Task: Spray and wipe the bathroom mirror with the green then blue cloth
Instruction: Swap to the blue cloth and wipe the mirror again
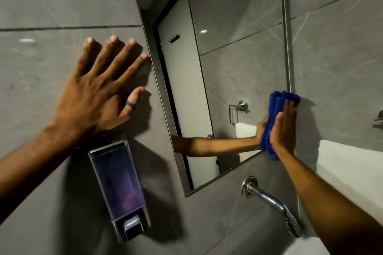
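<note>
A person's right hand, fingers flat and pressed together, holds a folded blue cloth against the lower right corner of the mirror, right of centre in the frame. The left hand, fingers spread wide and gripping nothing, lies flat on the grey tiled wall at centre left, just above a soap dispenser. A chrome tap juts from the wall below the mirror.
</note>
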A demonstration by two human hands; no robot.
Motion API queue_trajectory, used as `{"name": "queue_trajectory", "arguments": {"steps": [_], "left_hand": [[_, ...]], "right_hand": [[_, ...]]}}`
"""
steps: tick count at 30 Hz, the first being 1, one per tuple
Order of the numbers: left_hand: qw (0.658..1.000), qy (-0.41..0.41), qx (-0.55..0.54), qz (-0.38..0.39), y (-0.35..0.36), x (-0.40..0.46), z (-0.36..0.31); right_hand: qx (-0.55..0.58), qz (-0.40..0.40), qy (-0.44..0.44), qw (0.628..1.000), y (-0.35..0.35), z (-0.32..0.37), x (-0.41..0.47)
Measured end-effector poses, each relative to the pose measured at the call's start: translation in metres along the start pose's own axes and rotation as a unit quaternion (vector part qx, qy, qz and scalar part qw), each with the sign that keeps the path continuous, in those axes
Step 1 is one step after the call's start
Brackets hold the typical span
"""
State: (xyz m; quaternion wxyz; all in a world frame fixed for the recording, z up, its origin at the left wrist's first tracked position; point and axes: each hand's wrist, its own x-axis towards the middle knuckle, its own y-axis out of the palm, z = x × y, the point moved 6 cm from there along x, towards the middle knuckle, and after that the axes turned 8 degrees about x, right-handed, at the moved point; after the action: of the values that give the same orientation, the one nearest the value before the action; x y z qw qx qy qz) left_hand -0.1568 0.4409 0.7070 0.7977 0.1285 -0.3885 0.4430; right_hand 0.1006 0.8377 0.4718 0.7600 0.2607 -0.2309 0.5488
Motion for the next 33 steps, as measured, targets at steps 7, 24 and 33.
{"name": "queue_trajectory", "arguments": {"steps": [7, 24, 33], "left_hand": [[1.0, 0.005, 0.006, -0.011, 0.003, 0.001, -0.001], [0.999, -0.002, 0.026, -0.023, 0.011, -0.001, 0.0], [0.999, -0.002, 0.019, -0.04, 0.013, 0.0, 0.0]], "right_hand": [[0.014, -0.029, 0.062, 0.998, 0.016, 0.037, -0.037], [-0.07, 0.184, -0.543, 0.816, 0.098, 0.205, -0.128], [-0.035, 0.064, -0.194, 0.978, 0.024, 0.102, 0.065]]}}
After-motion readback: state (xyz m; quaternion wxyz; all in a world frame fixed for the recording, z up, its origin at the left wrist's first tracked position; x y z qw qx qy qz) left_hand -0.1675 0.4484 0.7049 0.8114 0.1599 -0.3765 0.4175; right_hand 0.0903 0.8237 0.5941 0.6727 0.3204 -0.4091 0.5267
